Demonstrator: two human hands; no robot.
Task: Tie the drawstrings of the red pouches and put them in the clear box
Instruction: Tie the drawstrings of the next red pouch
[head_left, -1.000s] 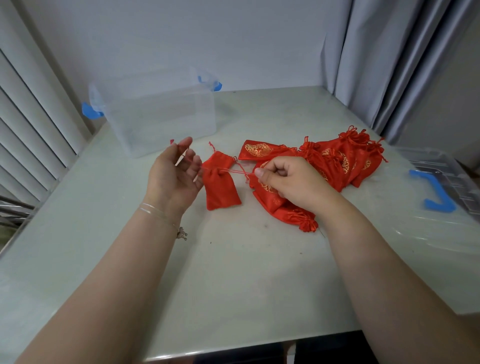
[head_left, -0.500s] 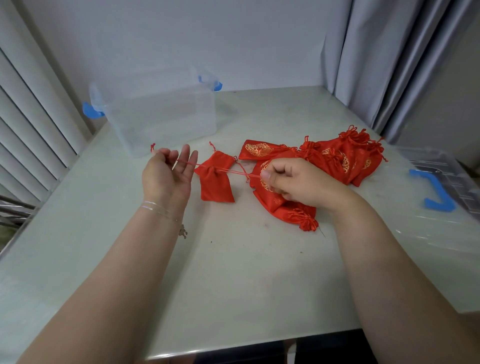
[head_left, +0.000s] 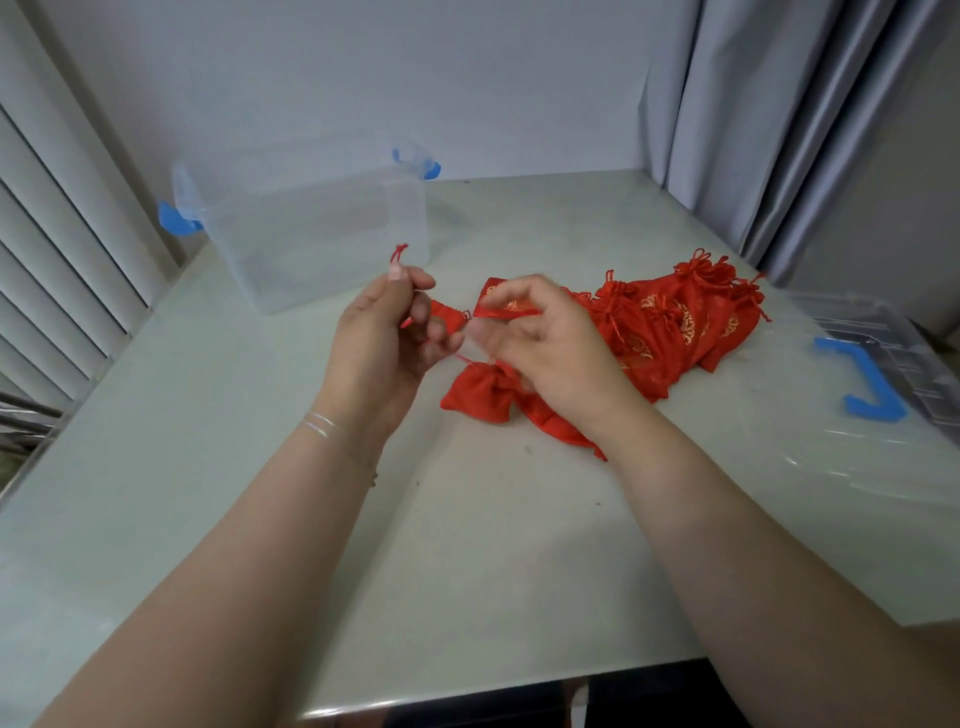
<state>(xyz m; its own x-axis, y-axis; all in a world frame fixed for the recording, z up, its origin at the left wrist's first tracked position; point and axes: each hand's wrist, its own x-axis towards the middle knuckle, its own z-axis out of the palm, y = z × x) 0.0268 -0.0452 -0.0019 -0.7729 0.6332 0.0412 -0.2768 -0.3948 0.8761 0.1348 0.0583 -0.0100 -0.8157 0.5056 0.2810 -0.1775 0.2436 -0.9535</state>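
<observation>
Left hand (head_left: 382, 338) pinches the thin red drawstring (head_left: 399, 254); the blurred right hand's (head_left: 545, 348) grip is unclear. Cross the cords close above the small red fabric pouch (head_left: 480, 392).

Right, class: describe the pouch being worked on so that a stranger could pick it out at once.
Start at the clear box at the table's far left, then come toward the camera to the two hands. The pouch lies just beneath the right hand, its drawstring running up to the left hand. Unlike the pile of pouches to its right, it shows plain red cloth with no gold pattern.
</observation>
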